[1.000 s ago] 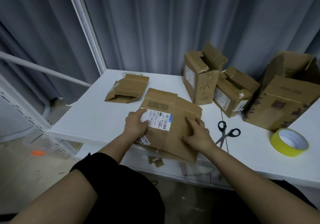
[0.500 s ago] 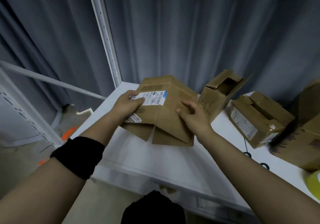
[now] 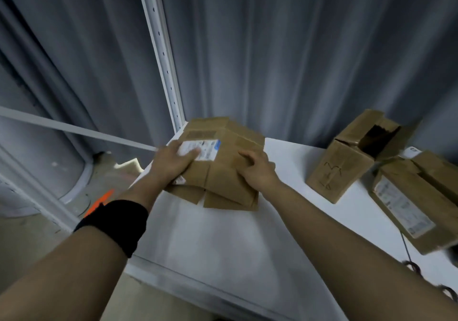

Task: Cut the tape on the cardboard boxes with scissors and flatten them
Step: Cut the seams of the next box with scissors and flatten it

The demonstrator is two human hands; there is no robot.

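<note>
A flattened cardboard box (image 3: 223, 169) with a white shipping label lies at the far left corner of the white table (image 3: 223, 246). My left hand (image 3: 171, 162) grips its left side, thumb across the label. On its right side my right hand (image 3: 257, 169) holds it with fingers curled over the top face. More brown cardboard shows under its near edge; I cannot tell whether that is its own flaps or another flat box. The scissors (image 3: 412, 267) lie at the lower right, only their dark handles in view.
An open upright box (image 3: 339, 169) with pen marks stands right of my hands. A labelled box (image 3: 409, 204) lies beyond it at the right edge. A white shelf post (image 3: 161, 48) and grey curtains stand behind the table. The floor drops away on the left.
Both hands carried the flattened box from the near table edge to the far left corner and lowered it there. The view swung left, so the tape roll and large box left the frame.
</note>
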